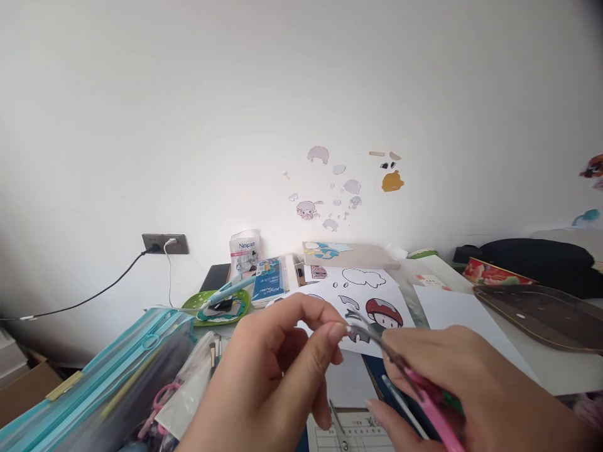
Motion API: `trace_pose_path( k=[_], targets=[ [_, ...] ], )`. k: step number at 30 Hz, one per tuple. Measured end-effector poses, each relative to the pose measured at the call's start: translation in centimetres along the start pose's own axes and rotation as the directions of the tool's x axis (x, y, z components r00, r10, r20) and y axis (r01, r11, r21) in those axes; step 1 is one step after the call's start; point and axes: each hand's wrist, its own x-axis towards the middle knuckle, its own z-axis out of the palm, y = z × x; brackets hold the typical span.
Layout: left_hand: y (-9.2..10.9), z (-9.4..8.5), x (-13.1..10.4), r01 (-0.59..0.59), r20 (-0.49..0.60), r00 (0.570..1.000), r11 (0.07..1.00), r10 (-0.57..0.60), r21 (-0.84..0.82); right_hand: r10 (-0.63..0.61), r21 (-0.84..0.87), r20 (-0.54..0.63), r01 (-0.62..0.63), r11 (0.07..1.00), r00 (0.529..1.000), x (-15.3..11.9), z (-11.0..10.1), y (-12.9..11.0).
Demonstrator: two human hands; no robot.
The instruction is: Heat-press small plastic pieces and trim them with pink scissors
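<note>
In the head view, the left hand (277, 358) pinches a tiny white scrap (349, 328) between thumb and forefinger, over the middle of the table (546, 373). The right hand (452, 370) is closed around pink-handled scissors (436, 417), tips right at the scrap; how its fingers sit in the loops is hidden, and whether the blades are parted is hard to tell. The step in hand looks like a fine snip; by my judgement it calls for a steady left pinch and a small squeeze of the scissors, with the blades kept off those fingertips.

Counted: one scrap and one pair of scissors in the hands. Beyond them, toward the table's far edge, lies a printed sheet (393, 290) with one red-capped figure (384, 314), one cloud outline (362, 277) and two little ovals (335, 284). There are two trays: a green tray (244, 306) toward the far left corner and a brown tray (541, 314) by the right edge. One blue-trimmed zip pouch (141, 342) lies along the left edge.
</note>
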Motion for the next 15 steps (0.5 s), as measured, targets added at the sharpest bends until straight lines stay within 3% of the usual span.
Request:
trace_pose_path(
  k=[3, 5, 10, 15],
  targets=[
    [-0.36, -0.20, -0.06, -0.105, -0.015, 0.994, 0.986, 0.108, 0.131, -0.177, -0.108, 0.053, 0.182, 0.977, 0.983, -0.17, 0.59, -0.21],
    [-0.52, -0.25, -0.14, -0.166, -0.017, 0.985, 0.966, 0.173, 0.200, -0.222, -0.153, 0.042, 0.226, 0.962, 0.974, -0.11, 0.67, -0.13],
    [-0.48, -0.13, -0.26, -0.260, 0.000, 0.962, 0.916, 0.273, 0.304, -0.241, -0.200, 0.026, 0.242, 0.950, 0.970, 0.27, 0.39, 0.20],
    [-0.48, -0.03, -0.04, -0.283, 0.018, 0.956, 0.905, 0.293, 0.316, -0.254, -0.206, 0.008, 0.250, 0.946, 0.967, 0.37, 0.31, 0.27]
  ],
)
